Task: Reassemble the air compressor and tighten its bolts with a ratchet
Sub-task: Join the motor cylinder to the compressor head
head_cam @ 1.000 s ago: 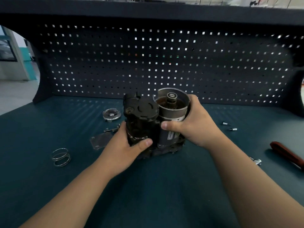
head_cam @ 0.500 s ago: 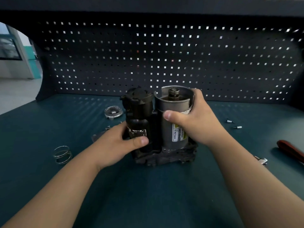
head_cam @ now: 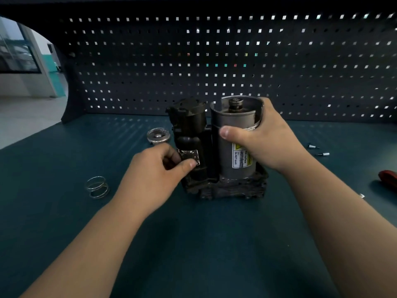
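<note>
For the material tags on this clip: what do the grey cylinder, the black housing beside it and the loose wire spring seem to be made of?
Grey upright cylinder: likely brushed metal, with a dull sheen and a thin bright rim. Black cylindrical housing: matt, moulded-looking, probably plastic or coated metal. Silvery coil spring: bare steel-like wire, with bright glints.

Left hand (head_cam: 150,169) and right hand (head_cam: 265,143) grip, forearms extended.

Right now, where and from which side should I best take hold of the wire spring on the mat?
Pinch the spring across its middle coils, thumb and finger on opposite outer sides, from above, with the left hand, the nearer one, once it lets go of the compressor. Its open round coils offer no handle, and bare mat lies all around it.
</note>
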### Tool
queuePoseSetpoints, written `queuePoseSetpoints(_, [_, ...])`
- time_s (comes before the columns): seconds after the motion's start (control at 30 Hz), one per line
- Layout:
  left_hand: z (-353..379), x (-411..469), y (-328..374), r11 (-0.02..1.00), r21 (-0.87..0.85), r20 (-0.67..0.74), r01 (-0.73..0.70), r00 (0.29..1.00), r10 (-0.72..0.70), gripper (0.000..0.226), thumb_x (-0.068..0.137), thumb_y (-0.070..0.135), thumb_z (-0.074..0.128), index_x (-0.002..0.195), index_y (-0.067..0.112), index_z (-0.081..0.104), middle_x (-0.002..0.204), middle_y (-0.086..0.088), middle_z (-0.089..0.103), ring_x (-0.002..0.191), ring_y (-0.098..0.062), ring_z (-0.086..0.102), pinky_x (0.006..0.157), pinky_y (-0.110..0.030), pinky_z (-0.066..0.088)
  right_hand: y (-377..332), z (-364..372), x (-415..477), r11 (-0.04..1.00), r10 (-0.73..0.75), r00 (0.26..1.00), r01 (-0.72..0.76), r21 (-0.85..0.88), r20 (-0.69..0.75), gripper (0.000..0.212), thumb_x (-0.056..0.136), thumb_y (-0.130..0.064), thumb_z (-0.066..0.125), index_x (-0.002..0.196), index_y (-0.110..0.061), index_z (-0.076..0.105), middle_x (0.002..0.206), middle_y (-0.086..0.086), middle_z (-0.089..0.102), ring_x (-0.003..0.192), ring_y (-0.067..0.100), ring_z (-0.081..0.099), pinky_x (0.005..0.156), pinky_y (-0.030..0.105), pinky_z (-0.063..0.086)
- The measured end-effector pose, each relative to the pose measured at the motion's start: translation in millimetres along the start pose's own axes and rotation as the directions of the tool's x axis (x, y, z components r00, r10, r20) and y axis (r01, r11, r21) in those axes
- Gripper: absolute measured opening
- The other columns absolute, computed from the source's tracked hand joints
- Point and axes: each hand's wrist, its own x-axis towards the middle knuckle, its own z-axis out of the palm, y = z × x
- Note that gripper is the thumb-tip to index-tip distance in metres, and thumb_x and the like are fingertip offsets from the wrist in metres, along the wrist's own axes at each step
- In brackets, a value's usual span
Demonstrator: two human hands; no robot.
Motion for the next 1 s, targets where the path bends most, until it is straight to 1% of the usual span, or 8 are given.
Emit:
queuePoseSetpoints(0.2, [-1.6,-0.2,-4.1,0.997,0.058,0.021,0.047,0.999,-0.049,0.031,0.071,0.057,0.068,0.062,0.028,0.062,0.062,0.016,0.061,0.052,0.000,0.053,0.042,-0.014,0.035,0.1,0.2,0.4,1.000,-0.008,1.000,0.008,-0.013,0.009,0.059,0.048,-0.069,0.069,0.096,-0.047,0.043,0.087,-0.048,0.054,0.080,-0.023,0.054,0.066,0.011,0.040])
queuePoseSetpoints(0.33, [-1.1,-2.2,-2.0,0.999,0.040,0.036,0.021,0.999,-0.023,0.020,0.077,0.045,0.073,0.066,0.030,0.065,0.065,0.017,0.063,0.056,-0.002,0.055,0.046,-0.011,0.039,-1.2,-2.1,-1.7,1.000,-0.015,1.000,0.015,0.001,0.006,0.058,0.049,-0.066,0.069,0.096,-0.048,0.042,0.083,-0.049,0.054,0.080,-0.025,0.053,0.058,-0.002,0.038])
queuePoseSetpoints(0.5, [-2.5,-1.5,-0.5,0.999,0.024,0.051,0.021,0.998,-0.023,0.016,0.076,0.043,0.073,0.070,0.031,0.065,0.064,0.014,0.064,0.061,0.003,0.057,0.051,-0.009,0.040,1.0,-5.4,-2.3,1.000,0.007,1.000,-0.007,-0.005,0.013,0.058,0.048,-0.067,0.069,0.096,-0.050,0.041,0.086,-0.047,0.055,0.080,-0.023,0.055,0.066,0.011,0.040])
queuePoseSetpoints(0.67, [-3.2,-2.8,2.2,1.000,-0.007,-0.003,0.013,1.000,-0.013,0.020,0.076,0.045,0.073,0.070,0.029,0.062,0.067,0.023,0.061,0.060,0.006,0.056,0.049,-0.007,0.038,2.0,-6.4,-1.9,1.000,0.016,1.000,-0.016,-0.010,0.015,0.059,0.047,-0.068,0.069,0.095,-0.050,0.041,0.086,-0.041,0.059,0.080,-0.022,0.055,0.067,0.011,0.040])
queuePoseSetpoints(0.77, [2.1,-2.0,2.2,0.995,-0.098,-0.016,0.032,0.999,-0.034,0.019,0.076,0.048,0.070,0.083,0.037,0.057,0.076,0.018,0.065,0.071,0.006,0.061,0.057,-0.011,0.040,3.5,-6.2,-1.1,1.000,0.014,1.000,-0.014,-0.010,0.014,0.064,0.046,-0.069,0.069,0.100,-0.049,0.041,0.088,-0.034,0.062,0.080,-0.022,0.055,0.066,0.010,0.040])
queuePoseSetpoints(0.83, [7.3,-1.1,1.9,0.968,-0.245,-0.011,0.061,0.998,-0.066,0.024,0.076,0.050,0.070,0.088,0.038,0.053,0.086,0.015,0.069,0.078,0.005,0.064,0.066,-0.020,0.046,3.8,-6.7,0.5,1.000,0.013,1.000,-0.013,-0.006,0.017,0.068,0.046,-0.069,0.069,0.104,-0.047,0.042,0.088,-0.034,0.062,0.080,-0.022,0.055,0.067,0.010,0.040])
queuePoseSetpoints(0.9, [11.6,0.5,1.2,0.933,-0.356,-0.025,0.048,0.998,-0.061,0.027,0.074,0.047,0.074,0.088,0.035,0.054,0.088,0.012,0.071,0.083,0.000,0.067,0.074,-0.028,0.052,4.5,-7.7,2.3,1.000,0.012,1.000,-0.012,-0.001,0.018,0.073,0.045,-0.069,0.069,0.109,-0.044,0.043,0.087,-0.035,0.062,0.080,-0.022,0.056,0.068,0.011,0.040])
queuePoseSetpoints(1.0, [13.3,3.2,-2.5,0.902,-0.431,-0.035,0.010,0.999,-0.028,0.027,0.068,0.043,0.076,0.083,0.034,0.056,0.089,0.012,0.072,0.086,-0.007,0.070,0.078,-0.032,0.054,5.2,-7.5,4.3,1.000,0.010,1.000,-0.010,-0.017,0.005,0.074,0.046,-0.071,0.068,0.110,-0.043,0.044,0.084,-0.036,0.061,0.079,-0.024,0.054,0.067,0.010,0.039])
